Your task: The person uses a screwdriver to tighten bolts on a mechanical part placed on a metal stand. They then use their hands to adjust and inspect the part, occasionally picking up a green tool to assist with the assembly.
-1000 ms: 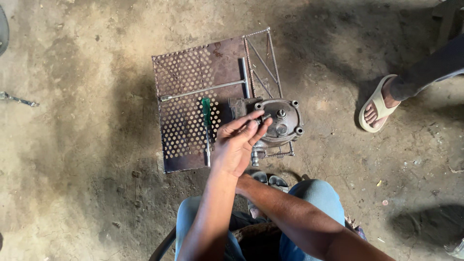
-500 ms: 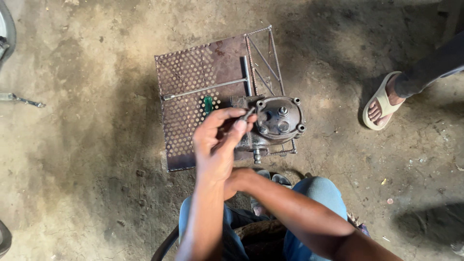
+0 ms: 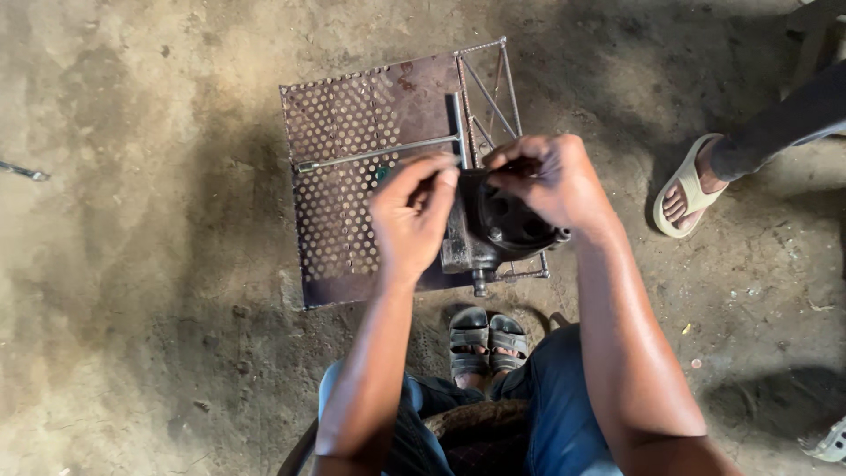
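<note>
The round dark metal housing [image 3: 507, 225] sits at the near right corner of the perforated metal stand [image 3: 352, 176], where the right hand [image 3: 551, 181] grips its top and the left hand [image 3: 410, 216], fingers pinched together, works its left side; steadying it matters next.

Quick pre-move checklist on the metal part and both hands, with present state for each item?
1. Right hand on the metal part: ok, fingers over its top.
2. Left hand beside the part: ok; whether it touches, cannot tell.
3. Part resting on the perforated plate: ok, at its right edge.
4. T-shaped rod away from the hands: ok, lies on the plate.
5. Bystander's foot off the plate: ok.
6. Anything pinched in the fingers: cannot tell.
</note>
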